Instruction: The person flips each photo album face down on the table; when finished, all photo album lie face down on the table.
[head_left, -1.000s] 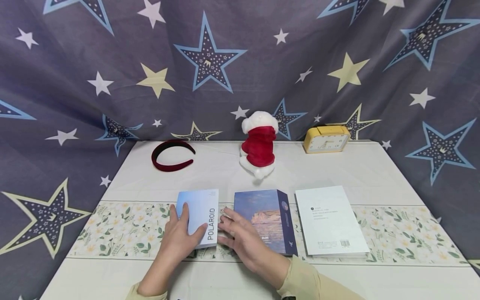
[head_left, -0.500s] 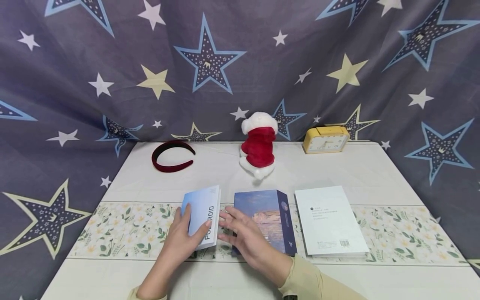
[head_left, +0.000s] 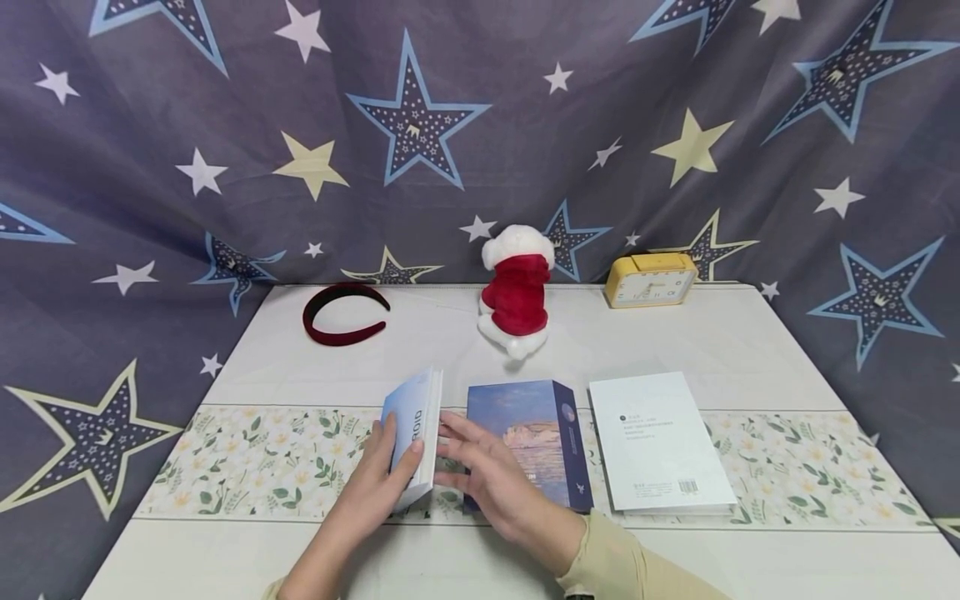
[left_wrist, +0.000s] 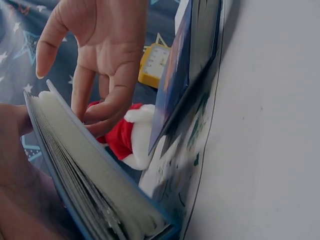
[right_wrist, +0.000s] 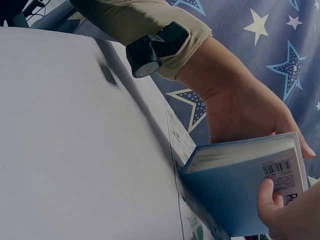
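Note:
A light blue and white book (head_left: 412, 408) with POLAROID on its cover is tilted up on the table. My left hand (head_left: 367, 493) grips it from the left, thumb on the cover near the fore side. The right hand (head_left: 498, 487) is on the other side, fingers loosely spread beside the book. From the left wrist, the book's page block (left_wrist: 100, 155) shows, with the right hand (left_wrist: 112, 55) above it. In the right wrist view, the back cover (right_wrist: 240, 192) bears a barcode, and the right fingertips (right_wrist: 266, 192) are near or against it; contact is unclear.
Right of the hands lies a dark blue book (head_left: 536, 442) with a cliff picture, then a white book (head_left: 660, 442). Behind are a dark red headband (head_left: 337, 337), a plush toy (head_left: 517, 292) in red and a yellow clock (head_left: 651, 281). A star-patterned curtain (head_left: 247, 108) hangs behind the table.
My left hand has tipped the POLAROID book up from lying nearly flat, turning its cover leftward and shifting slightly right. The right hand stays almost in place.

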